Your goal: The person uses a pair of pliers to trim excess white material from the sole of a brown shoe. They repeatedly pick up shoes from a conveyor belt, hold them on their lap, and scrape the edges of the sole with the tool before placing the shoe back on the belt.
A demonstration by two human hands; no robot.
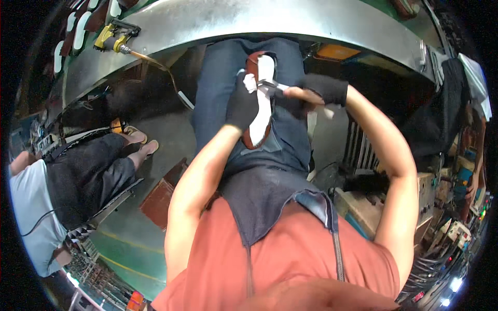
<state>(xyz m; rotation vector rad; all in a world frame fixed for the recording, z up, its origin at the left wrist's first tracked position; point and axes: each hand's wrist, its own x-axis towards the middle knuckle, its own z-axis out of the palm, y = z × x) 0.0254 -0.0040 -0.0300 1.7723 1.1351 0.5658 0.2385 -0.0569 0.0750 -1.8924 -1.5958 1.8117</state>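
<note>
A shoe (264,111) with a brown upper lies bottom up across my lap, its white underside facing me. My left hand (243,106), in a black fingerless glove, closes round the shoe's left side. White wrapping (250,83) covers the fingertips there. From the right, my right hand (316,93), also gloved in black, grips a hammer (267,84). Its metal head is over the white underside, near my left fingertips. The right hand is slightly blurred, and whether the head touches the shoe I cannot tell.
A metal bench (218,20) curves past my knees. On its left lie a yellow air stapler (115,37) with a hose (155,63), and several brown shoes with white bottoms (81,30). Another person (88,176) sits at left, near a brown box (162,198). Machinery (423,194) stands at right.
</note>
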